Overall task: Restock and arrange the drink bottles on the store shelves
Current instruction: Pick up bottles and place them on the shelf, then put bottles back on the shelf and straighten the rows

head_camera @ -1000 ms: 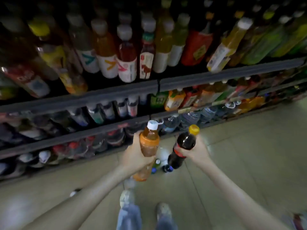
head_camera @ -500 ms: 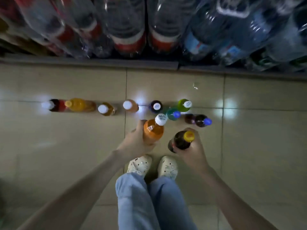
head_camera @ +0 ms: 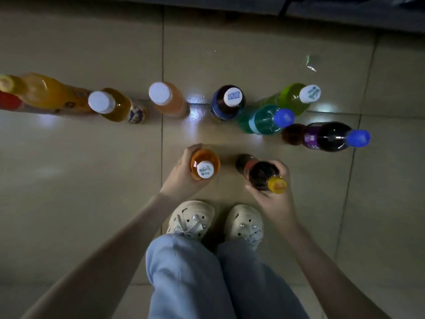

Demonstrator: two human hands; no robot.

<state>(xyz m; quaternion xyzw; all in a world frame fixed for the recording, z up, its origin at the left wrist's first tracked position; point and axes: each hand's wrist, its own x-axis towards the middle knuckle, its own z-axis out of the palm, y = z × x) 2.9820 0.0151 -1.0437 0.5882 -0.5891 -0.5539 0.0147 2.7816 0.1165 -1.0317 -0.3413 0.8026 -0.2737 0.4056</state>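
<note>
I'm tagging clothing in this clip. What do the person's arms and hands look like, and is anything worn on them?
The left forearm and right forearm are bare as far as the frame shows; no sleeve is in view. The left hand and right hand wear no gloves. No watch, bracelet or ring is visible, though the light is dim.

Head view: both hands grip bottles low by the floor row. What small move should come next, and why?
Likely set both down on the bare tile and let go: the left hand grips the orange bottle, the right hand the dark yellow-capped bottle, both just before the row of bottles standing there.
</note>
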